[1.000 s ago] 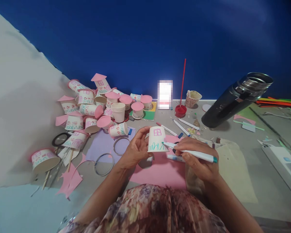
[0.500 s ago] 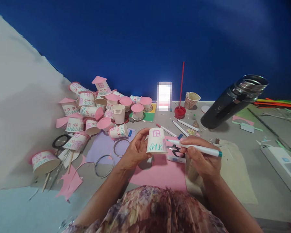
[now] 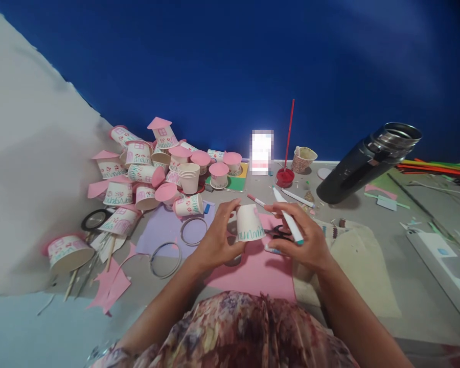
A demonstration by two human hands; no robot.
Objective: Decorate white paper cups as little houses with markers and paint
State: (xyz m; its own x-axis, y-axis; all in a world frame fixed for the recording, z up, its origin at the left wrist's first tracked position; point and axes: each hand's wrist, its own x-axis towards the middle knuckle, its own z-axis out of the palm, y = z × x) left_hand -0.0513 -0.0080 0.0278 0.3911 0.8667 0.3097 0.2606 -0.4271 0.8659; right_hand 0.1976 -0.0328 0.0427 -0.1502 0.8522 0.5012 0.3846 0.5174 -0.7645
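My left hand grips an upturned white paper cup with green zigzag grass drawn along its lower edge. My right hand is closed round a white marker with a teal end, its tip pointing away from me, and its fingertips touch the cup's right side. Both hands hover over a pink paper sheet. Black-handled scissors lie just behind the cup, between the two hands.
A heap of decorated cups with pink lids lies at the left. Wire rings lie on lilac paper. Loose markers, a red pot with a stick, a patterned cup and a black flask stand beyond.
The cup has been turned, so the pink window no longer faces me. The marker has swung off the cup's side and now points away, with my right hand closer to the cup.
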